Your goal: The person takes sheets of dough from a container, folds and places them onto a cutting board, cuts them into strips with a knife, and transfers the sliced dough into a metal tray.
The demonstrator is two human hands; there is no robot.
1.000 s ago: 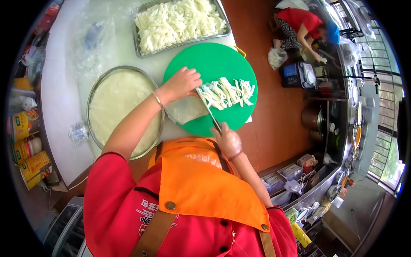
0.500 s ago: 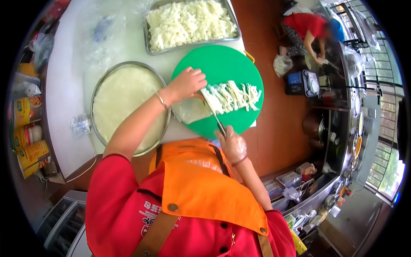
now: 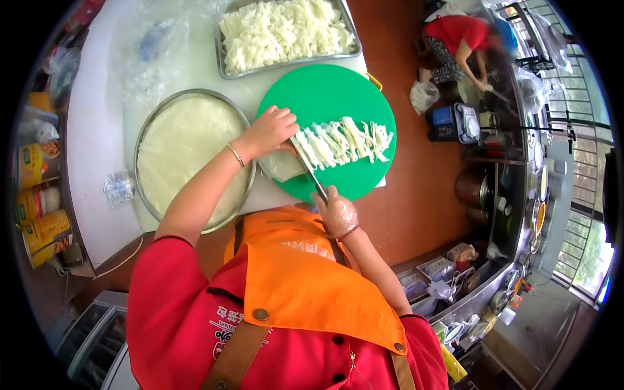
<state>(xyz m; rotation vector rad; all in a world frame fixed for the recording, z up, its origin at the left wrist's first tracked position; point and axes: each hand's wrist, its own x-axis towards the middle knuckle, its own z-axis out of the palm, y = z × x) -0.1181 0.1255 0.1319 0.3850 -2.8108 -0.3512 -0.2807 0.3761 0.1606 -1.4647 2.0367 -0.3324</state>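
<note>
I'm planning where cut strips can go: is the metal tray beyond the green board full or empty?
Full, or nearly: pale strips lie heaped across the visible part of the metal tray, hiding its bottom.

Table (image 3: 94,156): white, before me and to my left.
Board (image 3: 315,97): green, round, flat, reaching over the table's right edge.
Pan (image 3: 136,162): round, metal-rimmed, just left of the board.
Tray (image 3: 292,65): metal, rectangular, beyond the board.
Plastic (image 3: 146,75): clear, loose, beyond the pan.
Wrapper (image 3: 119,188): crumpled, left of the pan.
</note>
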